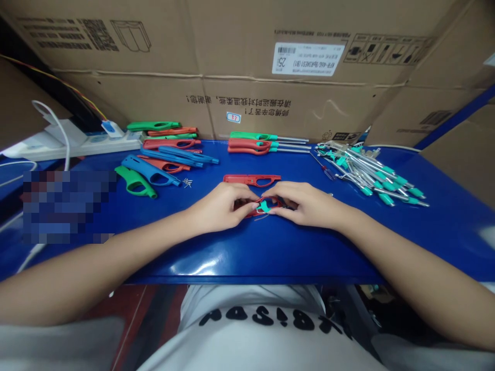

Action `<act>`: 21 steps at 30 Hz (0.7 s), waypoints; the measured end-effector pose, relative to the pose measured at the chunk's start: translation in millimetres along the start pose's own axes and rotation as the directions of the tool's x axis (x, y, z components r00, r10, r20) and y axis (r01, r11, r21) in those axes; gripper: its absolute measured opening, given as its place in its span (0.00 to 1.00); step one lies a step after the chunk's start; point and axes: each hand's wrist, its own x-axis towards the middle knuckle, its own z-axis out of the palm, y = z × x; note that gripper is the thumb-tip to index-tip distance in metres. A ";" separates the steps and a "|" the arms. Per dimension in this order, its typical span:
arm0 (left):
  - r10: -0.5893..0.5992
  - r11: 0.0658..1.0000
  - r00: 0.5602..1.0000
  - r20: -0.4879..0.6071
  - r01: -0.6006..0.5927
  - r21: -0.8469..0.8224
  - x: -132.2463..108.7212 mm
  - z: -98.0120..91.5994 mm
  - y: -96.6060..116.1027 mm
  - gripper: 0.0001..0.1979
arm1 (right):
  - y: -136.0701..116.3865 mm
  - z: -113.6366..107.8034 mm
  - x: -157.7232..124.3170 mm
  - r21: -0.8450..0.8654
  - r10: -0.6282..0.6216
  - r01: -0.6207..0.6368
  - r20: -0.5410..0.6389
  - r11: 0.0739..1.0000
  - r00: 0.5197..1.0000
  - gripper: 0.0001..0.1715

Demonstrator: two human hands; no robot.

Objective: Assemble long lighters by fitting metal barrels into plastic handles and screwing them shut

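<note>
the left hand [222, 207] and right hand [299, 203] are each pinched on a hollow red plastic handle casing [251, 212], just above the tabletop [232, 252], with a small green plastic part [264, 207] between the fingertips. the casing looks light, stiff and rather slick, best held by its outer edges; the green part and thin wire likely need gentleness. just beyond, a second red plastic casing [237, 179] limits forward reach. farther out lie small silver screws [187, 183], a slim screwdriver [328, 172] and tangled silver metal rods [373, 175].
</note>
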 end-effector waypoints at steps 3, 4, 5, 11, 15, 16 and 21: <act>-0.038 0.999 0.999 -0.018 0.038 -0.031 1.1 3.3 -3.4 0.10 | -1.7 -4.2 -1.5 0.013 0.004 -0.004 0.020 1.000 1.000 0.22; -0.048 0.998 0.999 -0.022 0.047 -0.042 1.4 4.3 -3.7 0.09 | -2.6 -6.7 -2.2 0.020 0.007 -0.008 0.031 1.000 1.000 0.24; -0.053 0.997 0.998 -0.023 0.052 -0.050 1.5 5.1 -3.8 0.09 | -3.4 -9.3 -3.0 0.027 0.013 -0.014 0.044 1.000 0.999 0.26; 0.008 1.000 1.000 -0.017 -0.008 -0.007 0.6 7.3 -4.4 0.12 | -0.4 -21.3 -7.7 0.037 0.073 -0.077 0.110 0.996 0.991 0.16; 0.144 0.982 0.988 -0.048 -0.137 0.129 0.5 8.3 -9.5 0.15 | 0.2 -25.0 -9.3 -0.001 0.105 -0.105 0.104 0.994 0.989 0.19; 0.172 0.974 0.984 -0.050 -0.162 0.162 0.6 7.7 -10.4 0.16 | -0.5 -26.1 -9.7 -0.011 0.111 -0.110 0.094 0.994 0.989 0.19; 0.275 0.923 0.960 0.043 -0.277 0.267 -0.1 -1.9 -9.2 0.17 | -1.7 -28.6 -11.2 -0.038 0.097 -0.093 0.105 0.995 0.990 0.08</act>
